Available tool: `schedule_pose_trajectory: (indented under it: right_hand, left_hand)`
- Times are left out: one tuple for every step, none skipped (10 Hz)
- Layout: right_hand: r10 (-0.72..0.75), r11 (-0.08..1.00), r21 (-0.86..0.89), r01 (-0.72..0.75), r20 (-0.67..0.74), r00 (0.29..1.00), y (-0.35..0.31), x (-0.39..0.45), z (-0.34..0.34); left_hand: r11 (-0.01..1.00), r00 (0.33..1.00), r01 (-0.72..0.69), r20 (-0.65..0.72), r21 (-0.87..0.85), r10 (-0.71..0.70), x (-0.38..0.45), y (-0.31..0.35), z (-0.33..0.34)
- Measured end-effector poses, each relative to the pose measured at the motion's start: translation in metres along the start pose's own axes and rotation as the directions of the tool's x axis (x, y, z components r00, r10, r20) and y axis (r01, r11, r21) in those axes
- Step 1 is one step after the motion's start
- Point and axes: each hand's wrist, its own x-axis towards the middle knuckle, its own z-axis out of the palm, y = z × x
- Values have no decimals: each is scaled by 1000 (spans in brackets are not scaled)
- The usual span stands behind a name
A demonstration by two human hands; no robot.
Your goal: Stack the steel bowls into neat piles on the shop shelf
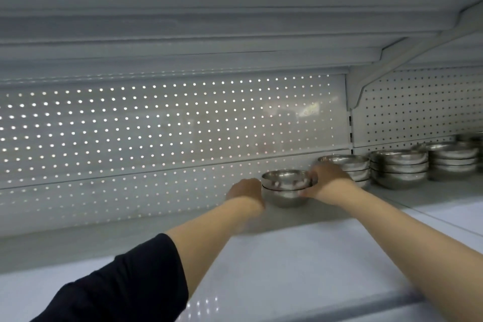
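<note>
A short pile of two nested steel bowls [286, 188] stands on the white shelf [300, 243], close to the perforated back panel. My left hand [245, 189] grips the pile's left side and my right hand [326, 180] grips its right side, fingers curled over the rim. Just right of it, partly hidden by my right hand, stands a taller pile of steel bowls [347, 165]. Further right stand two more piles, one [400, 168] beside it and another [454, 158] beyond.
A white perforated back panel [156, 133] runs behind the shelf, lit through its holes. An upper shelf [209, 21] with a bracket [392, 65] hangs overhead. The shelf stretches leftward from the small pile.
</note>
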Motion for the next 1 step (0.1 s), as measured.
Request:
schedule_pose_trajectory:
  right_hand:
    - [-71, 978, -193, 81, 54, 996, -12, -31, -15]
  left_hand:
    - [996, 998, -34, -48, 79, 38, -30, 9, -24]
